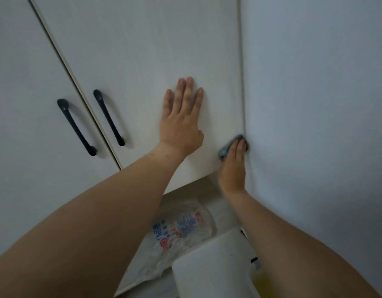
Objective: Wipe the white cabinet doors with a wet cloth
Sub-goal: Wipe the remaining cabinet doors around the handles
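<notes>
Setting: white wall [315, 82] meets cabinet door [132, 50].
Left hand [181, 123]: flat, fingers spread, bracing the door.
Right hand [234, 166]: pressing cloth [225, 149], probably bunched, at the door's right edge; unwiped panel lies leftward.

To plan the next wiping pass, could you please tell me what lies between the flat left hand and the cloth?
Only bare white door separates the left hand from the cloth, as the head view shows.
</notes>
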A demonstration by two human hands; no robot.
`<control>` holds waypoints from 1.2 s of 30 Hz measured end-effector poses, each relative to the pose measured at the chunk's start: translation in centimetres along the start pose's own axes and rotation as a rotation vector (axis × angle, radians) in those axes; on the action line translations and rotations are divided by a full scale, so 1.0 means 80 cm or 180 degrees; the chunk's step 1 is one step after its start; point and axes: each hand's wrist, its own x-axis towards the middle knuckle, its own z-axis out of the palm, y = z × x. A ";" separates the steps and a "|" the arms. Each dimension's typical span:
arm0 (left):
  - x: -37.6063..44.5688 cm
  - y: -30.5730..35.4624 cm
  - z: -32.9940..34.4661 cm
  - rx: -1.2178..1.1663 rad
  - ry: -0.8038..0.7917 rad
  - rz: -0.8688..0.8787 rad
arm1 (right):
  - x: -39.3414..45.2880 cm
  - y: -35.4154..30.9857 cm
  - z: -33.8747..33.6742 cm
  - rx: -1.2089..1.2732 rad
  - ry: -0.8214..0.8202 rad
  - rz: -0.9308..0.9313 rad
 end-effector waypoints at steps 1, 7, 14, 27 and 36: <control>0.000 0.001 0.001 0.0038 0.0006 -0.0004 | -0.024 0.004 0.006 -0.0077 -0.0149 -0.0148; 0.001 0.002 0.003 0.0158 -0.0039 -0.0009 | 0.050 -0.041 -0.017 0.0001 -0.0075 -0.0916; 0.000 -0.001 0.002 0.0142 -0.0052 0.0007 | -0.007 -0.028 0.023 0.0568 0.0153 0.0939; 0.000 -0.007 0.007 0.0088 0.0067 0.0110 | 0.116 -0.059 -0.026 0.0219 0.0366 -0.0735; -0.001 -0.004 0.011 0.0023 0.0111 0.0060 | -0.047 -0.037 0.031 0.0523 0.0079 0.0478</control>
